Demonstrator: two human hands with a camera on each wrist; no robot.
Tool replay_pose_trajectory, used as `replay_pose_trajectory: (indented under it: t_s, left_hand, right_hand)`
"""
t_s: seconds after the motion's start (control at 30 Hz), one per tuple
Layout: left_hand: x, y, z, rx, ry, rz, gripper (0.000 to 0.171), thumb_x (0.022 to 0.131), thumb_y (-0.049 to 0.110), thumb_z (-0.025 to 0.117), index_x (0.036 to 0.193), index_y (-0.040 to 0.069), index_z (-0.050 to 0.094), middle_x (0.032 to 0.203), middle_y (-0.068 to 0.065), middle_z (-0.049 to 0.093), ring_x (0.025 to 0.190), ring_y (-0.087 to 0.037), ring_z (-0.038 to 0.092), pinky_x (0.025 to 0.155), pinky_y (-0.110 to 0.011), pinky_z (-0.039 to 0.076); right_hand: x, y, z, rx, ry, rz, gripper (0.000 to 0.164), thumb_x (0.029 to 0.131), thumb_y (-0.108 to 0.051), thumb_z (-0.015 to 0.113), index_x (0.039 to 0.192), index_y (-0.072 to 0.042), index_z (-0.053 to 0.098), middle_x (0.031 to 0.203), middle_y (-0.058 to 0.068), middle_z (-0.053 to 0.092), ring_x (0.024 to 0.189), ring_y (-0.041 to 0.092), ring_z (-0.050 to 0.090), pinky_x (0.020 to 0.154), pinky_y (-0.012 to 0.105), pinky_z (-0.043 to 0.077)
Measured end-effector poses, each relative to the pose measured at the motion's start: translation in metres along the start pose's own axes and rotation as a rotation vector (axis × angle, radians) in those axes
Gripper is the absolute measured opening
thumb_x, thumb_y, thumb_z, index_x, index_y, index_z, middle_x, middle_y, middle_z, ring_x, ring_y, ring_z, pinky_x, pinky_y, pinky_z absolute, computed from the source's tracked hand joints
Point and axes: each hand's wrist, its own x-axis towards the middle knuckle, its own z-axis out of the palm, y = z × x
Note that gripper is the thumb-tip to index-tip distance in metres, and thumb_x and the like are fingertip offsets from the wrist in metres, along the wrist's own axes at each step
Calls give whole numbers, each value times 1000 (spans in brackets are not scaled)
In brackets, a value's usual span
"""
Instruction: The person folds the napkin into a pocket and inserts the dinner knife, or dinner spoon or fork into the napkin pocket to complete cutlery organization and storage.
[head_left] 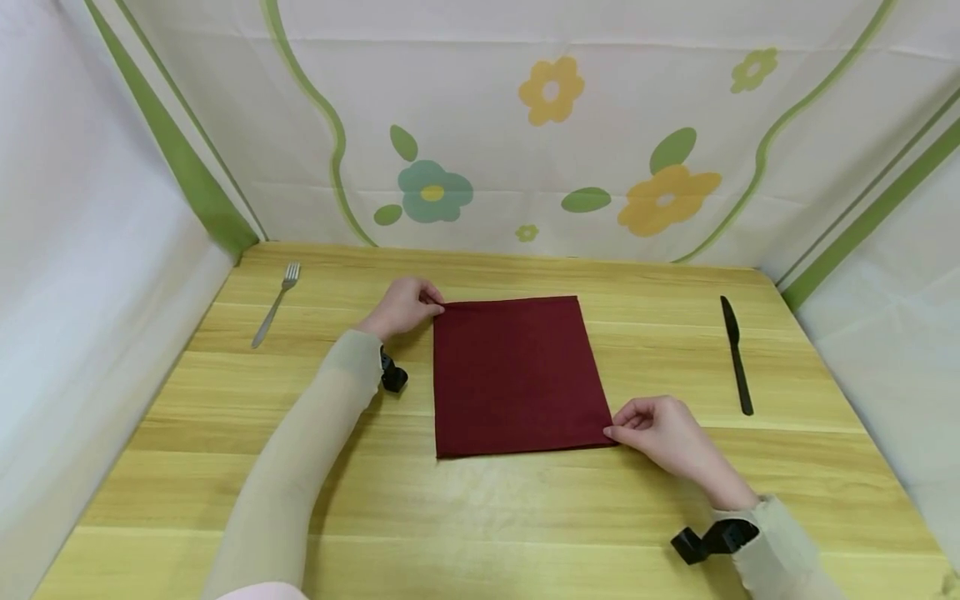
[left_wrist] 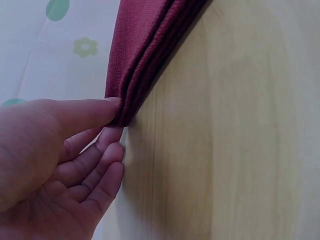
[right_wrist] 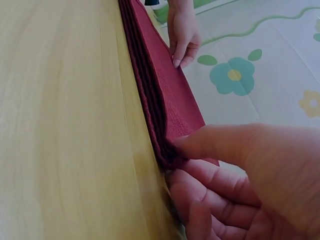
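Observation:
A dark red cloth napkin (head_left: 517,375), folded in layers into a near square, lies flat on the wooden table. At its far left corner my left hand (head_left: 405,306) pinches the cloth between thumb and fingers; the left wrist view shows the stacked folds (left_wrist: 145,55) meeting at that pinch. Diagonally opposite, my right hand (head_left: 663,432) pinches the near right corner. In the right wrist view, the thumb of the right hand (right_wrist: 240,185) lies on top of the layered edge, with fingers beneath it.
On the left of the wooden table (head_left: 510,517) lies a silver fork (head_left: 276,304). A black knife (head_left: 737,354) lies on the right. Behind the table hangs a white curtain (head_left: 487,108) with printed flowers, and white cloth walls stand at both sides.

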Motion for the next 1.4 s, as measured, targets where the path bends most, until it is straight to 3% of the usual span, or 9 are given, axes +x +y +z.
replay_pose_trajectory:
  t_s: [0.17,0.43,0.7,0.9,1.07,1.27,1.4]
  left_hand:
    - [-5,-2,-1,-33,-6,1,10,97,9,71,104,2,74,97,-9,70,90,-24,64,82,-39,52]
    - [-16,-10,-9,-77,9,0,12,97,16,73,105,7,77,100,-6,71,93,-23,63,84,-39,52]
    - [-38,-9,-14,-214,-13,-91,17,94,22,77,106,10,79,107,-5,72,102,-23,62,87,-38,49]
    - [-56,-10,-11,-228,-28,-125,21,91,26,80,107,11,80,107,-5,72,101,-23,63,90,-40,49]
    - [-72,-12,-6,-281,-45,-154,25,89,29,82,108,12,79,104,-3,73,100,-22,65,90,-39,48]
    - [-92,-7,2,-322,-38,-159,26,87,28,84,107,11,79,102,-2,74,96,-20,66,84,-36,51]
    - [-107,1,10,-316,-28,-128,23,87,25,84,104,11,79,99,-1,74,93,-18,68,83,-35,53]
  right_hand:
    - [2,-1,-2,57,28,6,10,87,-11,81,85,-5,73,77,1,69,65,16,66,57,27,54]
    - [13,7,-16,171,13,37,15,92,-7,76,97,5,71,84,10,73,69,23,71,62,33,60]
    - [40,24,-40,252,19,90,27,96,-12,73,110,11,70,98,16,74,80,22,73,70,33,60]
    - [69,30,-53,334,19,89,30,99,-6,67,117,18,64,101,20,72,79,20,73,72,37,61]
    - [96,30,-57,264,57,73,29,99,-9,68,118,13,67,109,23,70,80,17,73,74,33,60]
    - [128,22,-60,125,99,47,28,100,-17,69,116,5,72,106,20,71,81,17,72,72,30,59]
    - [150,17,-59,148,111,64,29,100,-20,69,119,3,72,107,18,70,81,16,72,73,32,60]
